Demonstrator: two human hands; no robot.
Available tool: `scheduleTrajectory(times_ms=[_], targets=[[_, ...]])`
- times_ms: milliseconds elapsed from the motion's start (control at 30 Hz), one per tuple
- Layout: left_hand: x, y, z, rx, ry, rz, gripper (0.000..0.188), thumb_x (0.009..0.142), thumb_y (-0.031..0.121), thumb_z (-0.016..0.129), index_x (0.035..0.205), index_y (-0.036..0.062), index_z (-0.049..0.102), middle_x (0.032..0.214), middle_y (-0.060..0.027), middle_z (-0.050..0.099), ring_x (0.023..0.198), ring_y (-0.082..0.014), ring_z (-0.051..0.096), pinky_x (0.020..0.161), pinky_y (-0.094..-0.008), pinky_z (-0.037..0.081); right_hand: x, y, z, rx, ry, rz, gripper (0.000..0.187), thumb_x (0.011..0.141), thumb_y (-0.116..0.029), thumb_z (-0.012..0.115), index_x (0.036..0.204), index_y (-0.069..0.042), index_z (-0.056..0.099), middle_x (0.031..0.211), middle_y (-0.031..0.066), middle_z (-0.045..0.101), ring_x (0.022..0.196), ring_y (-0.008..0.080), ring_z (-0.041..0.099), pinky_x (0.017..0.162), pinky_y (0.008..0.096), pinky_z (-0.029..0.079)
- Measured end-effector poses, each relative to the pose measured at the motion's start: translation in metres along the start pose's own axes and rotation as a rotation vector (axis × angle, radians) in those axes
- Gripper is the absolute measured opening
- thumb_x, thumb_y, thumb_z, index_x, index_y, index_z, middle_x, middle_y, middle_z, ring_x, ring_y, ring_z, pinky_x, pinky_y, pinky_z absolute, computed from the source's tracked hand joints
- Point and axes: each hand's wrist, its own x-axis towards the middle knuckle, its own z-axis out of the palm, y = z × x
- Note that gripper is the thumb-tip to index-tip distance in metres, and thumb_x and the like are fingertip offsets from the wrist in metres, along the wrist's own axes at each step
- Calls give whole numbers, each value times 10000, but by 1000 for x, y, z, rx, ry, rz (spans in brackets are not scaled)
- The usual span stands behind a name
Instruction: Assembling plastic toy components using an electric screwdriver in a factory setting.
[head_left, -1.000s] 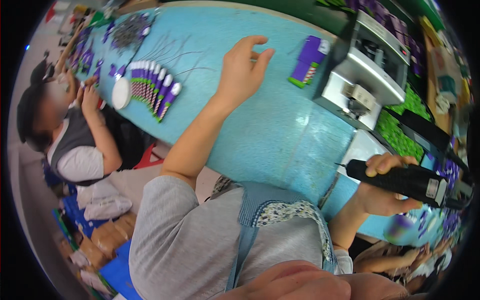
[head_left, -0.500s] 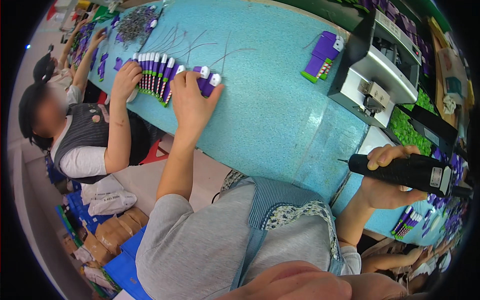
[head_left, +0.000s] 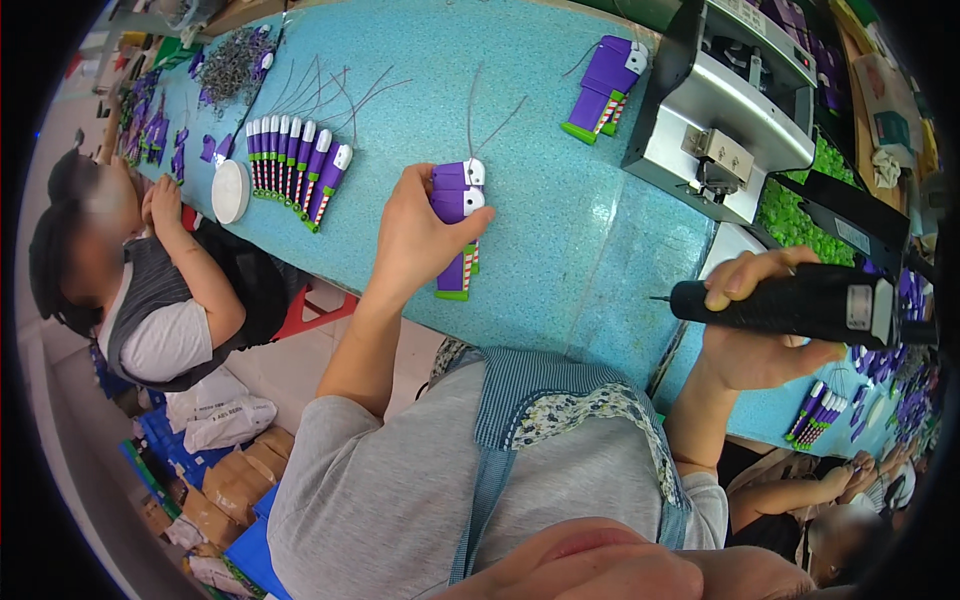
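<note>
While L grip [head_left: 418, 238] on purple pcs [head_left: 450, 204], R [head_left: 742, 352] w/ driver [head_left: 785, 302]

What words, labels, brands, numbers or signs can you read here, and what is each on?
Black cylindrical power tool in the right hand: small pale label, too small to read.
Black boxy device beside the silver metal machine: pale label, too blurred to read.
White plastic sack at lower left: dark lettering, which I won't copy out.
Purple, white and green plastic pieces in the left hand: no readable text.
</note>
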Motion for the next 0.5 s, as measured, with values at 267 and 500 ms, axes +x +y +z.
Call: scheduleTrajectory(times_ms=[267, 500], targets=[[-16, 53, 24, -1449, -783, -236, 452, 783, 107, 731, 1159, 35, 490, 908, -152, 646, 664, -209, 651, 593, -331, 551, -8, 9, 23, -428, -121, 357, 790, 608, -166, 827, 1230, 23, 378, 675, 53, 560, 584, 110, 537, 526, 218, 409], [-30, 81, 42, -1740, -1218, -236, 475, 736, 98, 714, 1139, 17, 478, 827, -166, 620, 579, -218, 602, 511, -304, 477, -11, 21, 10, -592, -149, 146, 810, 596, -230, 900, 1203, 23, 426, 694, 20, 562, 603, 89, 525, 556, 210, 393]])
